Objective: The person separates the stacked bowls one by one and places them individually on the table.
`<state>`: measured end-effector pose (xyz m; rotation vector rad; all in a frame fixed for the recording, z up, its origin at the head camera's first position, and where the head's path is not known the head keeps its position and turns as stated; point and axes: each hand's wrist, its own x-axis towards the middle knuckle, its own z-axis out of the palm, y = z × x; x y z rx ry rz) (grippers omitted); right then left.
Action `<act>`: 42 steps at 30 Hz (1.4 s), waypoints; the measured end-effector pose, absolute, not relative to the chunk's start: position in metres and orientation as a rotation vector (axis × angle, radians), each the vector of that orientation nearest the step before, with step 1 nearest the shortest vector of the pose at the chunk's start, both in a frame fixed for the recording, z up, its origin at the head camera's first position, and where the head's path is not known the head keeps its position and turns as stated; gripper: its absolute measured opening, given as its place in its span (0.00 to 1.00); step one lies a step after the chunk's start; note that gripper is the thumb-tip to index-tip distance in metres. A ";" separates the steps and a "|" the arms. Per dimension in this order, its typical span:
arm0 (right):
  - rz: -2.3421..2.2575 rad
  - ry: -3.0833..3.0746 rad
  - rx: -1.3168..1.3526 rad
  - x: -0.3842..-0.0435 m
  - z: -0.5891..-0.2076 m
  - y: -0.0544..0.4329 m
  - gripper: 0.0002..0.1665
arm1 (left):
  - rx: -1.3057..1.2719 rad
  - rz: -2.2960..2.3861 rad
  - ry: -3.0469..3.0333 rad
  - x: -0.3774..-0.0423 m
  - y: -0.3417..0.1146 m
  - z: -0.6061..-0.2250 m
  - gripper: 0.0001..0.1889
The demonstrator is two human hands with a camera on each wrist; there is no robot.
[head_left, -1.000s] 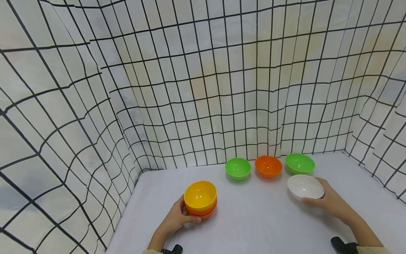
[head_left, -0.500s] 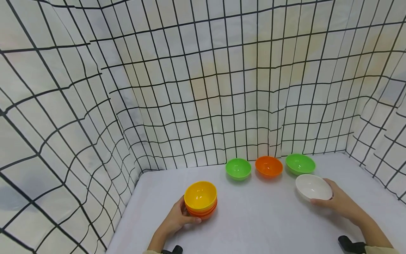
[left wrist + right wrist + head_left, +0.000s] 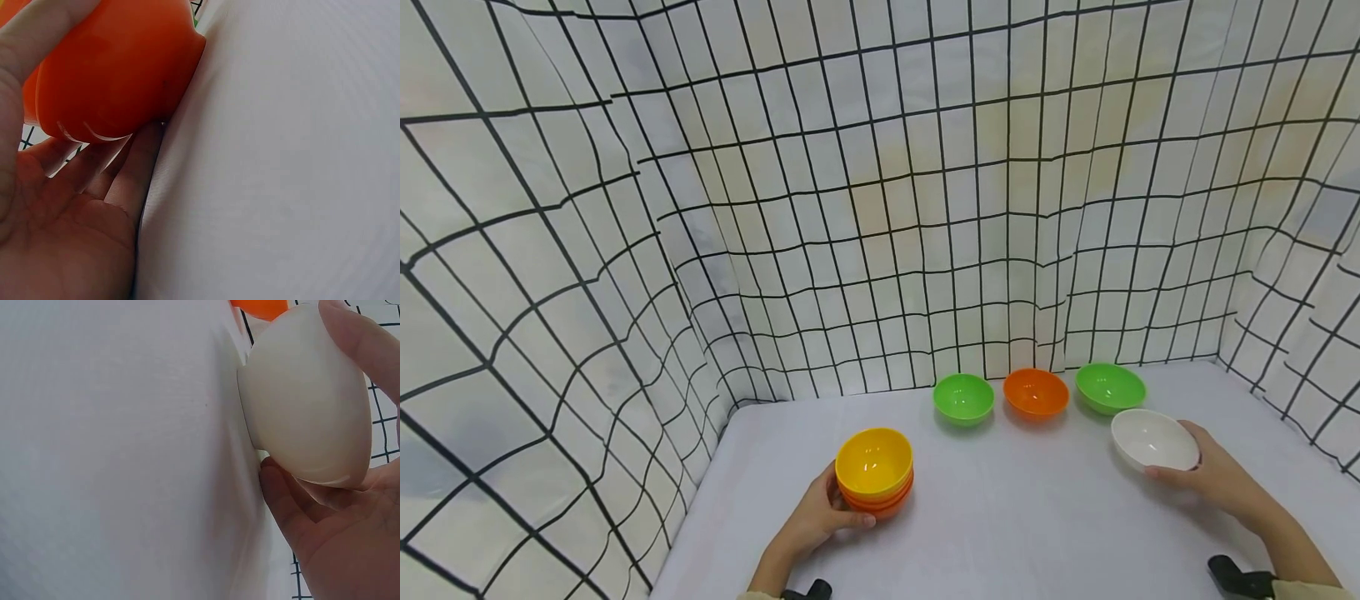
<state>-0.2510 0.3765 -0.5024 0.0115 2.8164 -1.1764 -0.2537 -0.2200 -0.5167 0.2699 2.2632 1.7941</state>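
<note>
Left hand (image 3: 817,514) gripping the nested stack (image 3: 876,475), right hand (image 3: 1213,477) the white bowl (image 3: 1153,440), I seemingly have three more bowls (image 3: 1036,395) unstacked.

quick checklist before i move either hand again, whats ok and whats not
1. Left hand has a hold on the lower orange bowls: ok, thumb and fingers on opposite sides.
2. Yellow bowl seated on top of them, opening up: ok.
3. Right hand has a hold on the white bowl: ok, thumb on one side, fingers on the other.
4. Right hand free for another bowl: not ok, it holds the white one.
5. White bowl clear of the green bowl behind it: cannot tell, their edges meet in the head view.
6. White bowl's base fully on the table: cannot tell.
</note>
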 end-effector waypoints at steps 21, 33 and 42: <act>-1.238 2.816 0.009 -0.251 -0.505 0.378 0.65 | 0.291 1.775 2.282 -0.254 -0.220 -0.517 0.57; -1.226 2.826 0.024 -0.253 -0.507 0.380 0.65 | 0.279 1.802 2.250 -0.254 -0.219 -0.515 0.56; -1.234 2.813 0.045 -0.252 -0.504 0.381 0.66 | 0.276 1.797 2.253 -0.253 -0.219 -0.516 0.55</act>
